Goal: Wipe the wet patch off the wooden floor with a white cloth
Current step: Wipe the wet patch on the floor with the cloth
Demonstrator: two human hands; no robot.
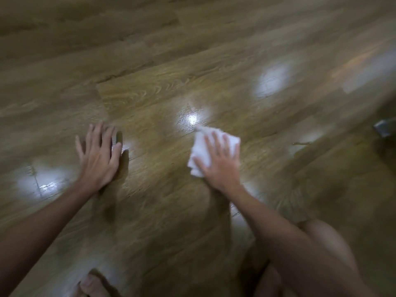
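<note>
A folded white cloth point(201, 151) lies flat on the wooden floor point(150, 93) near the middle of the view. My right hand point(220, 161) presses down on it with straight, spread fingers. Just beyond the cloth's far corner a small shiny wet patch point(191, 119) glints on the boards. My left hand point(98, 153) rests flat on the floor to the left, fingers spread and holding nothing. The whole frame is blurred by motion.
Pale light reflections show on the boards at the left point(42, 181) and at the upper right point(272, 80). A dark grey object point(385, 127) sits at the right edge. My bare foot point(92, 284) and knee point(325, 239) are at the bottom.
</note>
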